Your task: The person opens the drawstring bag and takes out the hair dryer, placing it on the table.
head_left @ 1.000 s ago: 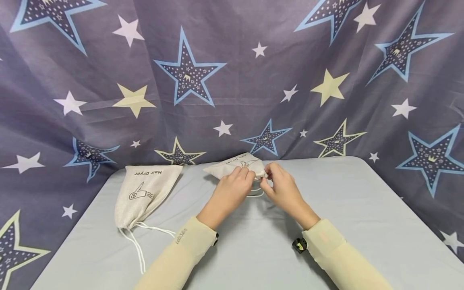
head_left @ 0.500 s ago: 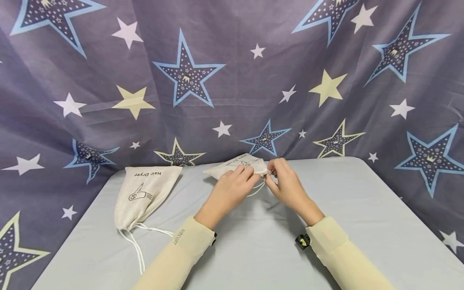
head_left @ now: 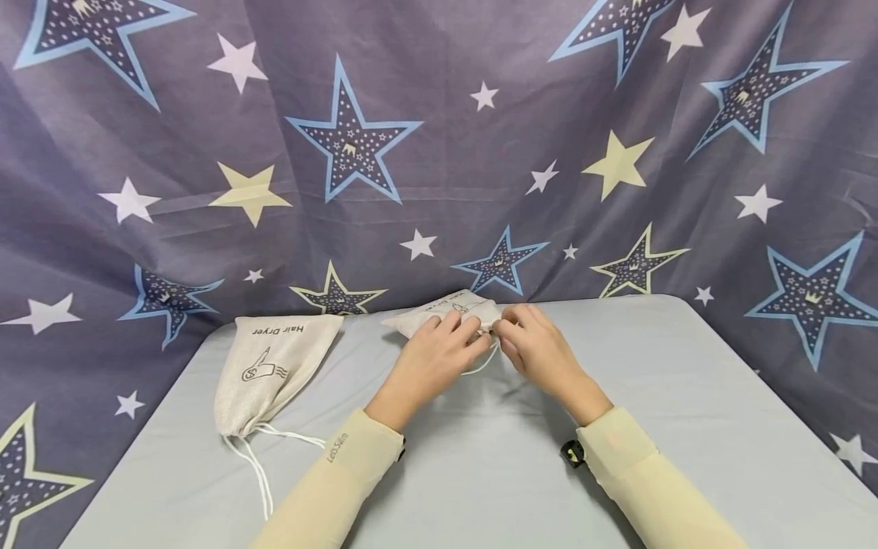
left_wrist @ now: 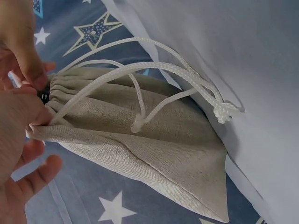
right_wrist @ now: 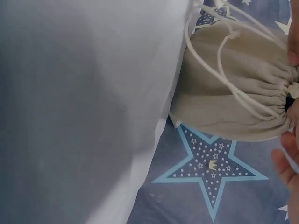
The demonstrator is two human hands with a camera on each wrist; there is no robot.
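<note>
A beige drawstring bag with a printed hair dryer and lettering lies at the back of the table. My left hand grips it by the gathered mouth, fingers over the top and thumb at the rim. From the other side, my right hand pinches the same mouth, close to the left thumb. Something black shows in the narrow opening in the left wrist view; its kind cannot be told. White knotted drawcords loop out over the ruched cloth.
Another beige drawstring bag marked "Hair Dryer" lies to the left, its white cords trailing forward. A pale grey-blue sheet covers the table. Behind it hangs a dark star-patterned curtain.
The right hand shifted slightly right, then came back in against the left fingers at the bag's mouth. The drawcord loop below moved a little. The bag at the left stays put.
</note>
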